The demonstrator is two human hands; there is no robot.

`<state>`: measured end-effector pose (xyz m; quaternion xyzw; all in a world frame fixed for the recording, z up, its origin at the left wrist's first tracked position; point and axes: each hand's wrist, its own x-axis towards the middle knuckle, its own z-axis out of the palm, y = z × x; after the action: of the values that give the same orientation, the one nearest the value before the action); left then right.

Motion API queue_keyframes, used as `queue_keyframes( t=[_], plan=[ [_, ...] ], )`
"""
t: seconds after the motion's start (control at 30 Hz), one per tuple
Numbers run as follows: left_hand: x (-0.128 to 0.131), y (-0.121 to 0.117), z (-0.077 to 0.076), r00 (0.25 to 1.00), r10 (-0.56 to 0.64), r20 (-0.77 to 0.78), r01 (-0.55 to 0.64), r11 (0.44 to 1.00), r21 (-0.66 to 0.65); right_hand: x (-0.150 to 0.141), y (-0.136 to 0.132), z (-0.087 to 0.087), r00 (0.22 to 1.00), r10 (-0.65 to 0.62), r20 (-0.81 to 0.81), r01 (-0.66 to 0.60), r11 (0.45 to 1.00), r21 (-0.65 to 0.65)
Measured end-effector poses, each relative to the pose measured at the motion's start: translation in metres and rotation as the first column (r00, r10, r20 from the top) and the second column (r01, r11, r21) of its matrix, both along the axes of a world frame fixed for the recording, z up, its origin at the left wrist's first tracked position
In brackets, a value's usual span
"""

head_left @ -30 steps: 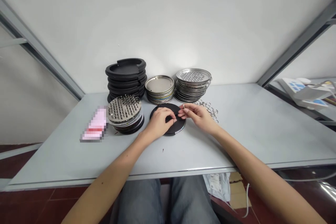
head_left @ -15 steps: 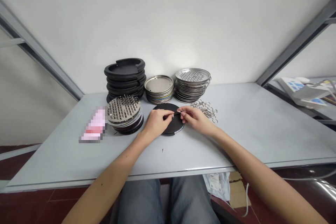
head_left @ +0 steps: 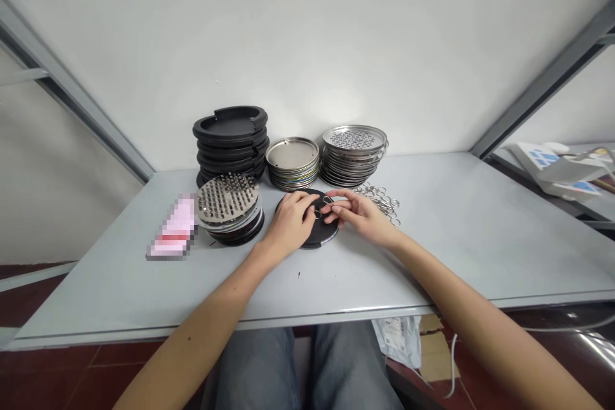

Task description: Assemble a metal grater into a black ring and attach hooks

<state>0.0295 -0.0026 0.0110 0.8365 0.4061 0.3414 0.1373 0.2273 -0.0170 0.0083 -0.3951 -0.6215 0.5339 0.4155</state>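
A round black disc [head_left: 318, 238] lies flat on the table under both my hands. My left hand [head_left: 291, 216] is over its left side, with the index finger and thumb apart. A small metal wire ring [head_left: 317, 214] is beside the left thumb tip. My right hand [head_left: 358, 213] is over the disc's right side and holds another looped metal ring [head_left: 328, 200] between its fingers. The fingers partly cover both rings. Just behind the right hand lies a loose pile of metal rings with stems [head_left: 384, 200].
At the back left stands a stack of black rimmed trays [head_left: 230, 141], with studded metal discs [head_left: 228, 200] before it. Stacks of plain metal plates [head_left: 293, 155] and perforated plates [head_left: 354, 141] stand by the wall. A pink blurred item [head_left: 173, 227] lies at left.
My left index finger and thumb have parted from their pinch, showing the ring beside the thumb. My right fingers have spread a little around their ring. The view has shifted slightly.
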Motion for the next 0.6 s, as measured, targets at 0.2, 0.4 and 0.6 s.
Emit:
queue_keyframes(
  t=[0.2, 0.4, 0.6],
  plan=[
    [0.005, -0.005, 0.012, 0.937, -0.184, 0.298, 0.227, 0.967, -0.117, 0.001, -0.005, 0.01, 0.99, 0.071, -0.124, -0.081, 0.993, -0.081],
    [0.009, -0.005, 0.011, 0.901, -0.142, 0.41, 0.264, 0.929, -0.26, -0.004, -0.007, 0.012, 0.982, 0.124, -0.141, -0.141, 0.982, -0.123],
    [0.012, -0.004, 0.01, 0.86, -0.058, 0.508, 0.234, 0.928, -0.289, -0.009, -0.007, 0.008, 0.992, 0.102, -0.073, -0.112, 0.982, -0.154]
  ],
)
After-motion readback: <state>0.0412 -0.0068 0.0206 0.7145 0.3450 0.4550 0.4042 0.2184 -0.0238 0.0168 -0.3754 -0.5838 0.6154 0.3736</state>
